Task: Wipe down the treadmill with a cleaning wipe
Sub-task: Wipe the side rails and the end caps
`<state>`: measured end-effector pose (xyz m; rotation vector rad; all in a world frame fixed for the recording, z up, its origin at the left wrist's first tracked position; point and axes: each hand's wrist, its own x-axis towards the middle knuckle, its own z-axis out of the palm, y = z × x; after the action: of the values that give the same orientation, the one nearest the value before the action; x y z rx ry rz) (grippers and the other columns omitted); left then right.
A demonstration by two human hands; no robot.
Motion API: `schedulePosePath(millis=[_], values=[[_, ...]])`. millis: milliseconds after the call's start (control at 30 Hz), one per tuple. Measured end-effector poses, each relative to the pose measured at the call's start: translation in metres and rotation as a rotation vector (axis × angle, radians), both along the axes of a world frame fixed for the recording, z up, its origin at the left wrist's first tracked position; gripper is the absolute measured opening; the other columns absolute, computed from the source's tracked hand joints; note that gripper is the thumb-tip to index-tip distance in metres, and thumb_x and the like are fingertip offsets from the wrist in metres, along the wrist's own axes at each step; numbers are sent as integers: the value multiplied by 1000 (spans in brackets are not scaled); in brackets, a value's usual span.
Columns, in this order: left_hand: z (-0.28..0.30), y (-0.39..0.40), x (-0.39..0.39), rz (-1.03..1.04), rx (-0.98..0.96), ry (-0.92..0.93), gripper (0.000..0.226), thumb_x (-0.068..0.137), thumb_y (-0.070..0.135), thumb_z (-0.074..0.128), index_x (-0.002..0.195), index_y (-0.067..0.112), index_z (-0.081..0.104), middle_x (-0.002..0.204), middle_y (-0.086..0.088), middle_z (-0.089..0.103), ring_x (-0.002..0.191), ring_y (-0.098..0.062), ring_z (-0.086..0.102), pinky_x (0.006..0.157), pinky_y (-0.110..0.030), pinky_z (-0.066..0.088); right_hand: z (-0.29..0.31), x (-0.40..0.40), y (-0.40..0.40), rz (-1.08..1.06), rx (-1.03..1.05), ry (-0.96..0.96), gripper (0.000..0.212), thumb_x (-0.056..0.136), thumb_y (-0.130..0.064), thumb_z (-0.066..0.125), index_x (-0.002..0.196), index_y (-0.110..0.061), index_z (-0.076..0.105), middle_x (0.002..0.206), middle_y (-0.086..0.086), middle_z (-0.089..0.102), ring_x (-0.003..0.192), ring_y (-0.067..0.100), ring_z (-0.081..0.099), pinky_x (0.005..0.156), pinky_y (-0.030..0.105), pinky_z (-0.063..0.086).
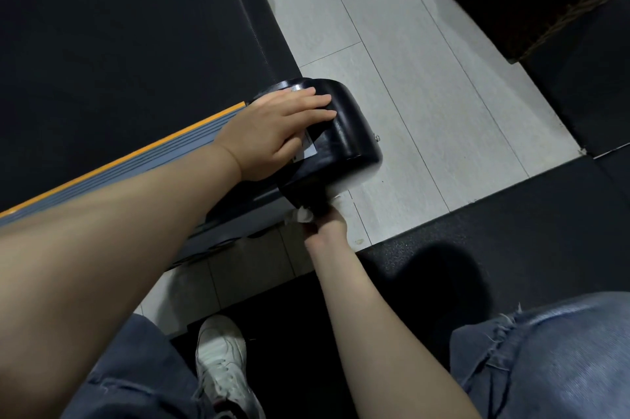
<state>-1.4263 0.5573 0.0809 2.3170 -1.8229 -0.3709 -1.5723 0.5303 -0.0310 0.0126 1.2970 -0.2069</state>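
1. Left hand (272, 132) lay flat on top of the black end cap (341, 138) at the treadmill's (129, 53) rear corner, fingers straight and released, gripping nothing; it looked like a brace.
2. Right hand (327, 224) was low at the cap's near underside, clenched round the white wipe (300, 215); wipe touched the cap's lower edge, mostly hidden by cap and hand.
3. Step in hand, as judged: wiping the cap's lower side; to do it well, keep the wipe pressed flat to the curve, follow it round under the cap, take in the bolt (377, 137) side; left hand steadies.
4. Belt and the grey-orange side rail (143, 159) sat just beside the cap; whether already wiped, can't tell.
5. Counts: two hands; one wipe; one treadmill; one end cap in view; one white shoe (221, 357); two denim knees.
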Motion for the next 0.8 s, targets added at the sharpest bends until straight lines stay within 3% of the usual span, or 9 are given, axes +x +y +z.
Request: schedulePosePath(millis=[133, 200, 267, 367, 467, 533, 633, 700, 800], values=[[0, 0, 1, -10, 0, -10, 59, 87, 16, 35, 143, 21, 51, 154, 2, 42, 146, -21, 32, 121, -40, 20, 54, 3, 13, -118, -62, 14, 26, 90, 8, 44, 87, -12, 60, 77, 2, 63, 62, 11, 60, 47, 18, 49], [0, 0, 1, -12, 4, -12, 59, 87, 16, 36, 143, 22, 51, 154, 3, 42, 146, -21, 32, 121, -40, 21, 71, 5, 25, -46, -184, 15, 26, 89, 8, 46, 85, -17, 54, 81, -1, 61, 68, 10, 61, 53, 14, 48], [0, 0, 0, -10, 4, -14, 58, 87, 15, 36, 143, 21, 51, 154, 3, 42, 146, -21, 32, 121, -39, 20, 76, 6, 32, 36, -623, 108, 29, 84, 3, 52, 88, -26, 52, 92, -7, 59, 86, 14, 61, 73, 15, 49], [1, 1, -1, -7, -4, -10, 58, 88, 15, 36, 143, 21, 51, 154, 3, 42, 146, -21, 32, 121, -38, 19, 57, -5, 38, 219, -1364, 129, 34, 74, 2, 51, 97, -23, 51, 109, 2, 47, 105, 28, 53, 98, 38, 46], [0, 0, 0, -4, 2, -10, 58, 88, 16, 35, 144, 23, 51, 154, 4, 41, 147, -20, 31, 121, -39, 19, 41, -22, 37, 393, -1624, -22, 38, 76, 0, 59, 109, -16, 49, 118, -6, 34, 115, 24, 48, 104, 27, 41], [0, 0, 0, -5, 6, -17, 58, 88, 16, 35, 144, 23, 51, 154, 4, 41, 147, -20, 31, 121, -40, 20, 32, -16, 35, 365, -1517, 65, 39, 74, 5, 58, 109, -9, 51, 120, 1, 38, 113, 21, 48, 103, 26, 40], [1, 0, 0, -4, 9, -20, 59, 87, 17, 34, 143, 22, 51, 154, 3, 42, 147, -20, 32, 121, -39, 20, 15, 5, 25, 107, -773, 188, 34, 76, 6, 47, 106, -9, 52, 111, 14, 55, 100, 27, 55, 95, 35, 46], [1, 0, 0, -2, 7, -23, 59, 87, 17, 34, 144, 22, 51, 154, 4, 42, 147, -20, 31, 121, -38, 19, 5, 7, 11, -59, -214, 46, 20, 96, -5, 40, 97, -14, 58, 92, 10, 64, 79, 23, 63, 73, 31, 53], [1, 0, 0, 2, 1, -13, 59, 87, 16, 35, 144, 22, 51, 154, 4, 42, 147, -19, 31, 122, -33, 16, -18, -5, -7, -56, 60, -82, 35, 98, -6, 36, 66, -14, 49, 45, 4, 52, 35, 15, 49, 39, 15, 41]])
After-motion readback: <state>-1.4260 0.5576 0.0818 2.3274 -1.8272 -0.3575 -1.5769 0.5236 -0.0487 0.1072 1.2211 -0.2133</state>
